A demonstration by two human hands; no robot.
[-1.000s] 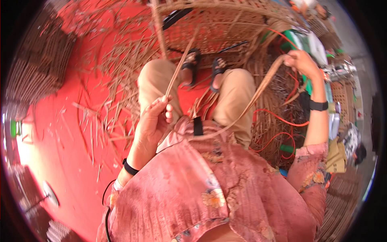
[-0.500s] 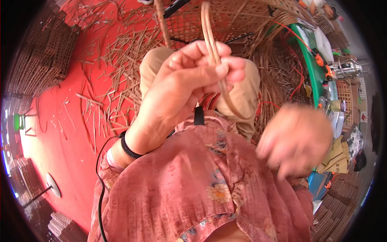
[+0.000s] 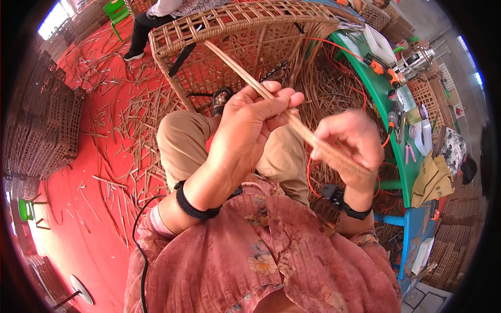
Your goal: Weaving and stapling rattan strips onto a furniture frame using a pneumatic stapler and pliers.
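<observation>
My left hand (image 3: 263, 107) pinches a bundle of thin, light-brown rattan strands (image 3: 237, 70) between thumb and fingers. From that hand the strands slant up and left to the rim of a woven rattan frame (image 3: 250, 26), in front of my knees; whether they are fastened there I cannot tell. Their near end runs down right to my right hand (image 3: 349, 143), whose curled fingers close around it, somewhat blurred. Both wrists wear black bands. The frame has a wrapped, open-lattice edge and a looser woven panel below.
Cut rattan pieces (image 3: 135, 120) litter the red floor. Long loose strands (image 3: 308, 62) hang at the frame's right. A green table (image 3: 386, 112) carries an orange power tool (image 3: 381, 70) and pink-handled scissors (image 3: 410, 154). Stacked woven panels (image 3: 42, 115) stand left. Another person's leg (image 3: 141, 36) is beyond the frame.
My right hand has come up and inward from the right, onto the strands' near end. The strands now slant instead of standing nearly upright. The view has shifted, showing more of the woven frame.
</observation>
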